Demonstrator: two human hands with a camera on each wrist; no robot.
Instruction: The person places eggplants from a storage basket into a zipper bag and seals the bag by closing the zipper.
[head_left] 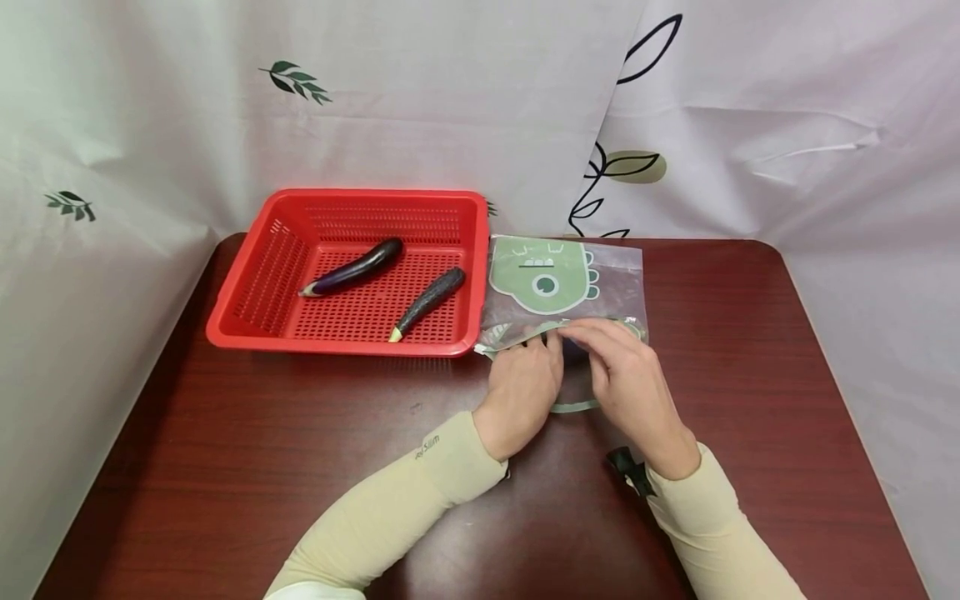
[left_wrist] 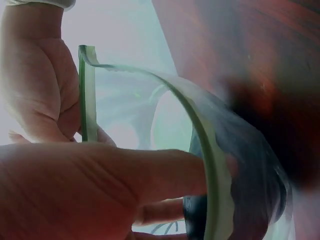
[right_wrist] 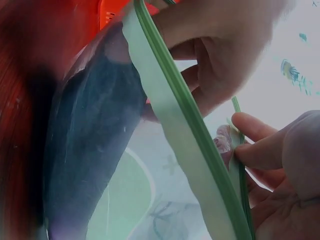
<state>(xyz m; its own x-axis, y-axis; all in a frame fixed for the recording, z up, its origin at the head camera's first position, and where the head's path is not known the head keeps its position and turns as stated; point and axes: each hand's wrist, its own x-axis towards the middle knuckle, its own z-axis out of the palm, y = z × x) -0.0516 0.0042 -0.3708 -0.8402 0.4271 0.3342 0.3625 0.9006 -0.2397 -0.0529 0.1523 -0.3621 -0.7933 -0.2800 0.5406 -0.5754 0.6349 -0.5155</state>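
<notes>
A clear zip bag [head_left: 618, 279] printed with a green cartoon figure lies just right of the red basket, its mouth toward me. Inside it shows a dark eggplant [right_wrist: 90, 140] through the plastic. My left hand [head_left: 522, 392] reaches in through the mouth, thumb and fingers around the eggplant's near end. With thumb and fingertips, my right hand [head_left: 630, 387] pinches the bag's upper edge at the green zip strip [right_wrist: 240, 190]. The other zip strip [left_wrist: 210, 175] bows away, so the mouth gapes. In the head view the hands and bag largely hide the bagged eggplant.
The red plastic basket [head_left: 345, 344] at the back left holds two dark eggplants, a smooth purple one [head_left: 360, 267] and a duller one [head_left: 431, 302]. Its right wall stands against the bag. A patterned white curtain [head_left: 420, 108] hangs behind the dark red table [head_left: 750, 375].
</notes>
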